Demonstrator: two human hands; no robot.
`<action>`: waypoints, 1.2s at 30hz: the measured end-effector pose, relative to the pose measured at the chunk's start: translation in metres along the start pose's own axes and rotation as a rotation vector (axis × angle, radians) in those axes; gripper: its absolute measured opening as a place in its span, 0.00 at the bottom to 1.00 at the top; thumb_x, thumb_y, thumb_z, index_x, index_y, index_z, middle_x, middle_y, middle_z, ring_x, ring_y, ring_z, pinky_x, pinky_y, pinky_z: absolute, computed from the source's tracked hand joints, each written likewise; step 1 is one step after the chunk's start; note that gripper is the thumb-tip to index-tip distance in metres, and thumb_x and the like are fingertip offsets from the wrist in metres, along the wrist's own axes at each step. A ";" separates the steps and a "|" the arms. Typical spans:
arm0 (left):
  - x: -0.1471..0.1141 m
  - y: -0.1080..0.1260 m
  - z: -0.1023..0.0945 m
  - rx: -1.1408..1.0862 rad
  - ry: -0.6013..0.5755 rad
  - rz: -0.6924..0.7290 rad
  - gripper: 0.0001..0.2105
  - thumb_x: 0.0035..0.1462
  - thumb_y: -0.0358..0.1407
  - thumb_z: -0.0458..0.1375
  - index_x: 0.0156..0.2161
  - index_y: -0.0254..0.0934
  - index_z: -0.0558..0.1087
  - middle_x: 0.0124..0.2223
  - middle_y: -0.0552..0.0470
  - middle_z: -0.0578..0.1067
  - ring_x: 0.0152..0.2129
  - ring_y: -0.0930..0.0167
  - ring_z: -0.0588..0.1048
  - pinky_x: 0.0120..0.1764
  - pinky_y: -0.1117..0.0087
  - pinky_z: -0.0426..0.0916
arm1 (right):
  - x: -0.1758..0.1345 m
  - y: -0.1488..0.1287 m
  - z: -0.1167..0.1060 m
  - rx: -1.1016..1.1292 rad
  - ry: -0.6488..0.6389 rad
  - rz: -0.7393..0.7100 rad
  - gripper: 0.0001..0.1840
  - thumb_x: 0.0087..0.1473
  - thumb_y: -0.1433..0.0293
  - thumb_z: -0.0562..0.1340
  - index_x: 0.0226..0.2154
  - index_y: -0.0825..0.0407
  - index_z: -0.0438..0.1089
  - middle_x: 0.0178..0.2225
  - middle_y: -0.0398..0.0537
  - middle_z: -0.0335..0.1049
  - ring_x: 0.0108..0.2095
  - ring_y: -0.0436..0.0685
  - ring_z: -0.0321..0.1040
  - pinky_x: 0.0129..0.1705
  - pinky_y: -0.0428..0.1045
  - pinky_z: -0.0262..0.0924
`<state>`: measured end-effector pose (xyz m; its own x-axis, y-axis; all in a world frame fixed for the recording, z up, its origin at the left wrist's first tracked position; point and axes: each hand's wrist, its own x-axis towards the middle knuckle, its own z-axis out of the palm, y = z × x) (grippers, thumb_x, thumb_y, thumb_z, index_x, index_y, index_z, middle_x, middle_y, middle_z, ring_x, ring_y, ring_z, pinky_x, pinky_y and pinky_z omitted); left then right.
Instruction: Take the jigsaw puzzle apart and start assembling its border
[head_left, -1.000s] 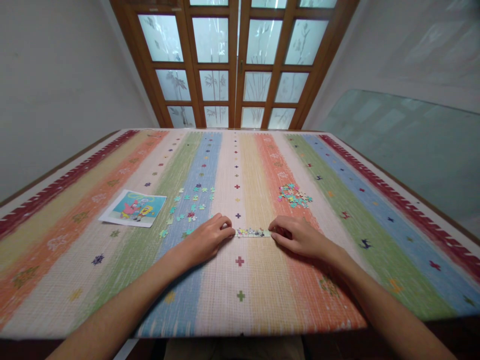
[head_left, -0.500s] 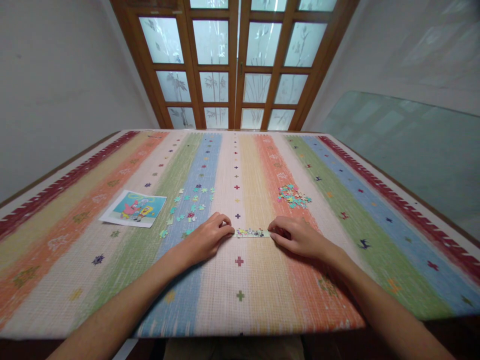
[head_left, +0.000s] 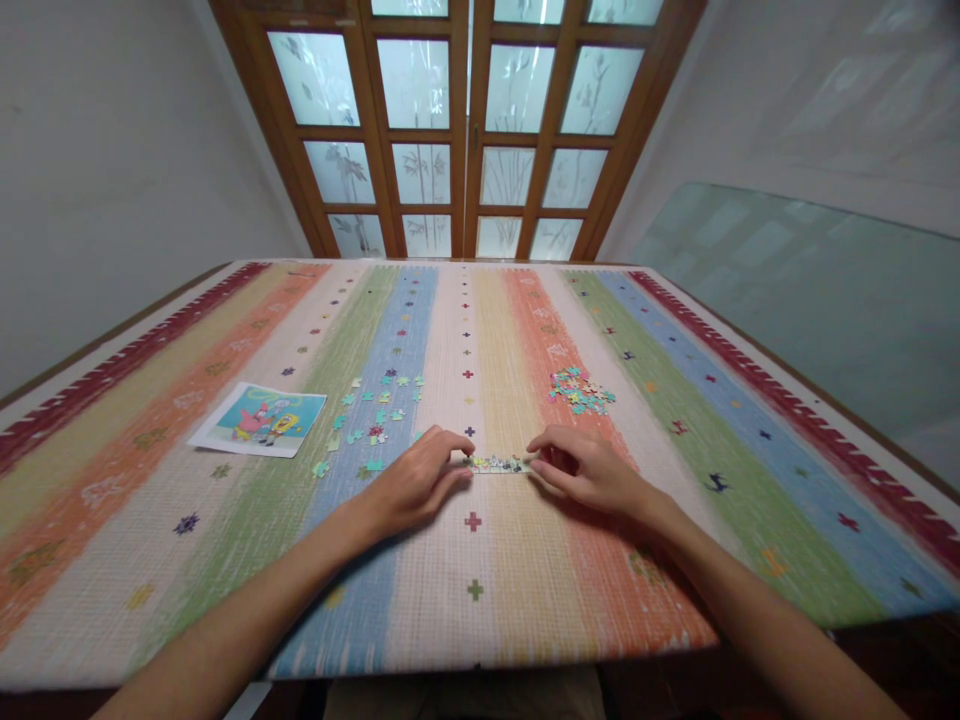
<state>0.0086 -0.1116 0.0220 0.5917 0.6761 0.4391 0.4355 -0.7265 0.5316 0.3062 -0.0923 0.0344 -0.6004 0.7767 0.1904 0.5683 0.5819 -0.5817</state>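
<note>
A narrow joined strip of jigsaw pieces (head_left: 500, 465) lies flat on the striped cloth in front of me, its lower edge straight. My left hand (head_left: 424, 470) is at its left end, index finger at the upper side and thumb at the lower side. At the right end, the curved fingers and thumb of my right hand (head_left: 589, 470) take the strip in the same way. Up and to the left, several loose jigsaw pieces (head_left: 367, 396) are spread apart. A heap of jigsaw pieces (head_left: 581, 391) sits beyond my right hand.
A picture sheet (head_left: 259, 420) with cartoon figures lies at the left. The striped tablecloth (head_left: 480, 620) covers the table. Wooden doors with glass panes (head_left: 465, 130) stand behind the far edge, and a pale glass panel (head_left: 810, 290) leans at the right.
My left finger and thumb have parted somewhat around the strip's left end. My right fingers have shifted slightly at the other end. The whole view has moved a little.
</note>
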 end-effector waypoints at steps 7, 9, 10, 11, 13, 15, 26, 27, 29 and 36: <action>0.002 0.011 0.014 -0.040 0.120 0.124 0.11 0.70 0.32 0.55 0.55 0.37 0.65 0.44 0.46 0.76 0.40 0.66 0.75 0.40 0.64 0.73 | 0.002 -0.013 0.016 0.124 0.053 -0.121 0.09 0.66 0.65 0.61 0.43 0.52 0.74 0.30 0.45 0.71 0.27 0.51 0.64 0.30 0.48 0.58; 0.002 0.012 0.017 -0.063 0.149 0.130 0.12 0.70 0.32 0.56 0.56 0.38 0.65 0.44 0.46 0.76 0.40 0.67 0.75 0.40 0.63 0.73 | 0.002 -0.015 0.020 0.133 0.077 -0.169 0.09 0.66 0.65 0.62 0.43 0.53 0.74 0.30 0.45 0.71 0.27 0.51 0.64 0.30 0.48 0.58; 0.002 0.013 0.018 -0.076 0.156 0.129 0.12 0.70 0.32 0.56 0.56 0.38 0.65 0.44 0.46 0.76 0.40 0.67 0.75 0.40 0.63 0.73 | 0.002 -0.016 0.022 0.140 0.086 -0.194 0.09 0.66 0.65 0.62 0.44 0.53 0.74 0.31 0.45 0.71 0.27 0.51 0.65 0.31 0.48 0.59; 0.002 0.013 0.019 -0.086 0.161 0.128 0.12 0.70 0.32 0.56 0.56 0.38 0.65 0.44 0.46 0.76 0.39 0.67 0.75 0.40 0.63 0.74 | 0.002 -0.016 0.024 0.146 0.094 -0.218 0.10 0.66 0.65 0.62 0.44 0.53 0.74 0.31 0.46 0.72 0.27 0.51 0.65 0.31 0.48 0.59; 0.001 0.013 0.021 -0.098 0.166 0.124 0.12 0.70 0.32 0.56 0.56 0.38 0.65 0.44 0.45 0.76 0.39 0.67 0.75 0.40 0.63 0.74 | 0.002 -0.018 0.027 0.151 0.111 -0.254 0.10 0.66 0.64 0.63 0.45 0.54 0.74 0.32 0.47 0.73 0.29 0.51 0.66 0.32 0.48 0.60; 0.001 0.013 0.023 -0.100 0.168 0.121 0.11 0.70 0.32 0.56 0.56 0.38 0.65 0.44 0.45 0.76 0.39 0.67 0.75 0.40 0.63 0.74 | 0.002 -0.019 0.030 0.148 0.130 -0.286 0.11 0.66 0.64 0.63 0.46 0.54 0.74 0.33 0.48 0.73 0.30 0.52 0.68 0.33 0.48 0.62; 0.000 0.016 0.027 -0.137 0.183 0.139 0.12 0.70 0.32 0.56 0.56 0.36 0.66 0.43 0.46 0.76 0.40 0.68 0.76 0.41 0.65 0.75 | 0.002 -0.020 0.035 0.139 0.150 -0.312 0.10 0.65 0.65 0.64 0.45 0.53 0.75 0.33 0.48 0.74 0.30 0.52 0.68 0.32 0.49 0.62; 0.001 0.016 0.027 -0.133 0.182 0.142 0.12 0.71 0.32 0.56 0.56 0.36 0.66 0.43 0.46 0.76 0.40 0.68 0.76 0.41 0.65 0.75 | 0.002 -0.019 0.035 0.137 0.158 -0.318 0.09 0.65 0.65 0.64 0.44 0.53 0.75 0.32 0.48 0.73 0.30 0.52 0.68 0.32 0.49 0.62; 0.001 0.016 0.026 -0.115 0.183 0.146 0.12 0.71 0.33 0.56 0.56 0.35 0.66 0.44 0.45 0.76 0.40 0.67 0.76 0.42 0.64 0.75 | 0.002 -0.017 0.033 0.123 0.174 -0.325 0.09 0.64 0.65 0.65 0.43 0.53 0.75 0.32 0.48 0.73 0.30 0.52 0.68 0.31 0.49 0.62; 0.001 0.000 -0.001 0.124 0.252 0.223 0.11 0.68 0.31 0.58 0.53 0.34 0.68 0.44 0.44 0.77 0.41 0.65 0.76 0.44 0.61 0.74 | 0.000 0.016 0.003 0.014 0.177 -0.248 0.08 0.63 0.66 0.64 0.42 0.52 0.76 0.34 0.48 0.72 0.28 0.52 0.66 0.30 0.50 0.61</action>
<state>0.0089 -0.1106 0.0229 0.5025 0.4970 0.7075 0.4021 -0.8587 0.3176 0.3133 -0.0842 0.0226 -0.6117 0.6421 0.4621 0.4081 0.7566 -0.5109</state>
